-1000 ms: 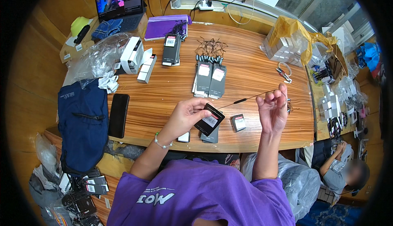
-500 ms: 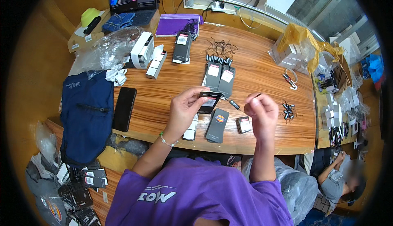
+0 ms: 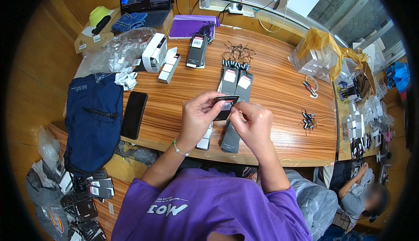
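1. Black hang tag [image 3: 221, 116] is up off the surface [image 3: 279, 138], between your hands, above the grey hang tags [image 3: 229, 141] and on your side of the corded tag stacks [image 3: 228, 82].
2. Left hand [image 3: 198, 115]: grip closed on the tag's left side, thumb on the face near the label sticker [image 3: 227, 105].
3. Right hand [image 3: 254, 123]: fingers curled in at the tag's right edge. Can't tell if that grip is closed on anything; fingertips too small and partly hidden.
4. Handling guess: card stock, very light, stiff enough to support itself from one side. Smooth face may slip; corners likely crease if squeezed hard.
5. Best hold: flat thumb-and-finger pinch on the left edge, light pressure, thumb off the sticker so it doesn't scuff.
6. Loose black cords [image 3: 308, 120], well off to your right: limp, likely to tangle. Take one by its stiffer end piece, not the loop.
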Action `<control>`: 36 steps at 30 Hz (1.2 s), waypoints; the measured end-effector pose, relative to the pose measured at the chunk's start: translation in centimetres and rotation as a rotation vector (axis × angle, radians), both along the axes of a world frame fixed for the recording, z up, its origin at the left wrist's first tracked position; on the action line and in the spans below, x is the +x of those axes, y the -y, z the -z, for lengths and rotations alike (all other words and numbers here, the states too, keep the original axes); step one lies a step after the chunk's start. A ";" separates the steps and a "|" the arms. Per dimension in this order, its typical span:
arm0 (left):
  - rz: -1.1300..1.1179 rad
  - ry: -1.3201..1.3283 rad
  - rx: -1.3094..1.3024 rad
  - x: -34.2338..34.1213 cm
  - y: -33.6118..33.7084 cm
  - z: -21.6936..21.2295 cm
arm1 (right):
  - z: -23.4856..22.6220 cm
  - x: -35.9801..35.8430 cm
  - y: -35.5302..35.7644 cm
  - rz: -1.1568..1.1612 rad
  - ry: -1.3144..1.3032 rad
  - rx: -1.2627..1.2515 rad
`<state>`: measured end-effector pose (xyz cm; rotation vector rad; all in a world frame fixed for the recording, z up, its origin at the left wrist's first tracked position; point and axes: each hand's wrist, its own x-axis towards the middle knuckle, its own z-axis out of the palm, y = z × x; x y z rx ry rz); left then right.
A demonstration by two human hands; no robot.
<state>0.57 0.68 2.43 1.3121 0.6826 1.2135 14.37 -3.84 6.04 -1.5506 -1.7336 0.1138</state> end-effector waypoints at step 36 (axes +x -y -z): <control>-0.011 -0.117 0.027 -0.1 0.5 -0.4 | 3.2 0.2 -2.2 -0.158 -0.241 0.099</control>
